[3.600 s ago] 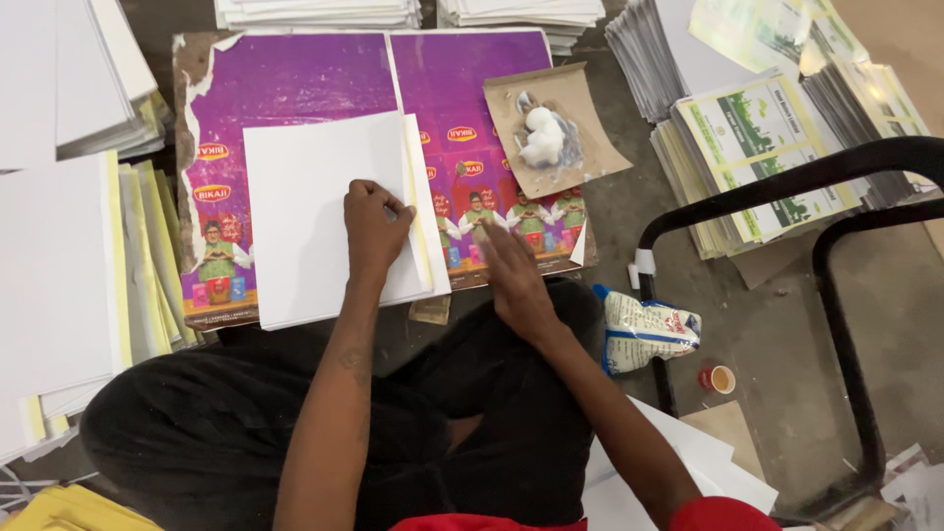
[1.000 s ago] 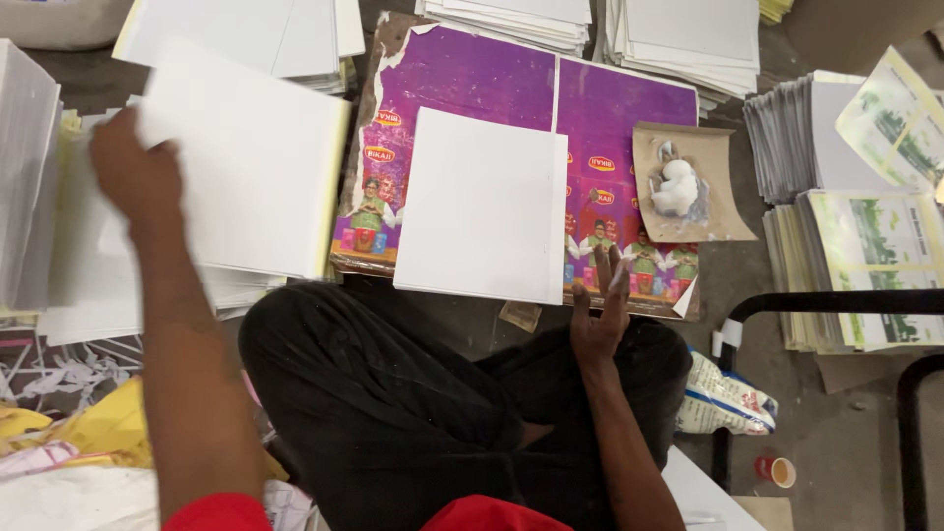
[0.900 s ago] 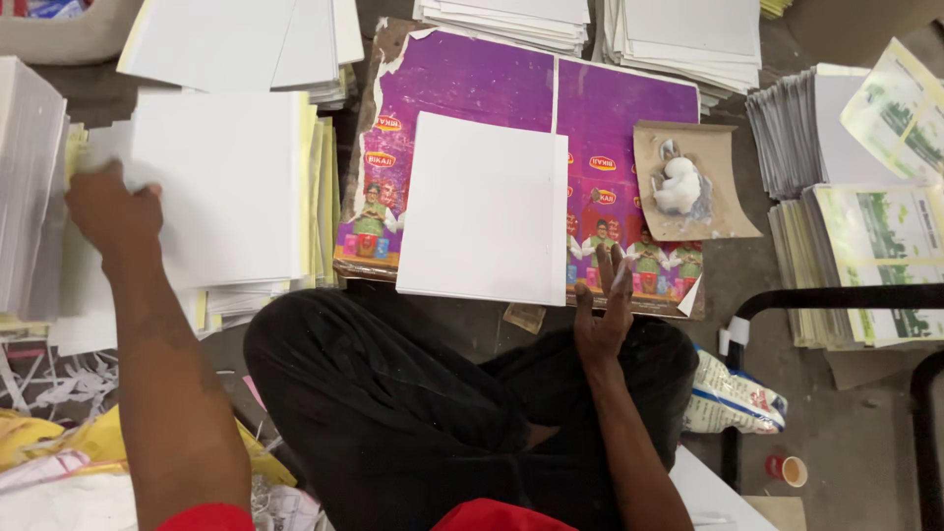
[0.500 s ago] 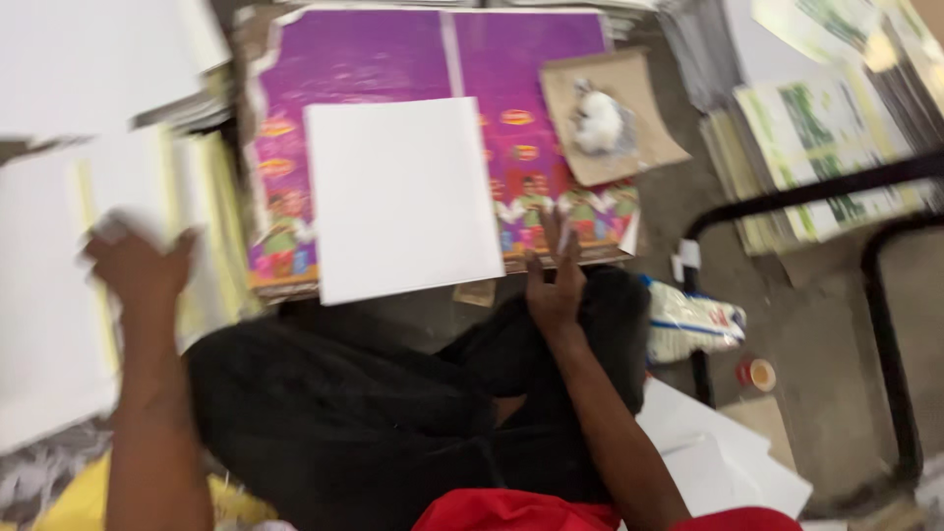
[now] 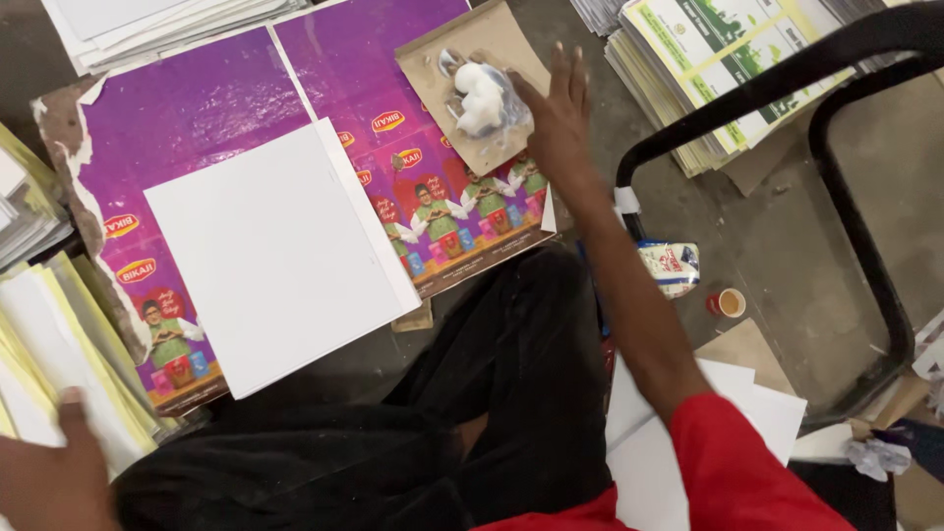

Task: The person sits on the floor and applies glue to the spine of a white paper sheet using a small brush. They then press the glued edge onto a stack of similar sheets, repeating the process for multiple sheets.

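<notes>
Head view: crumpled white wad [image 5: 482, 98] on brown card [image 5: 492, 44].

The right hand [image 5: 559, 116] lies on the edge of a cardboard scrap [image 5: 472, 84], touching the wad [image 5: 482, 98] that sits on it just to its left. That scrap rests on the far right corner of the printed sheet [image 5: 216, 108]. Left of the hand and nearer the person, a blank board [image 5: 270, 256] lies on the same sheet. Right of the hand, a stack of leaflets [image 5: 708, 69]. Down at the near left, the left hand [image 5: 49, 472] rests on a pile of sheets [image 5: 49, 354].
</notes>
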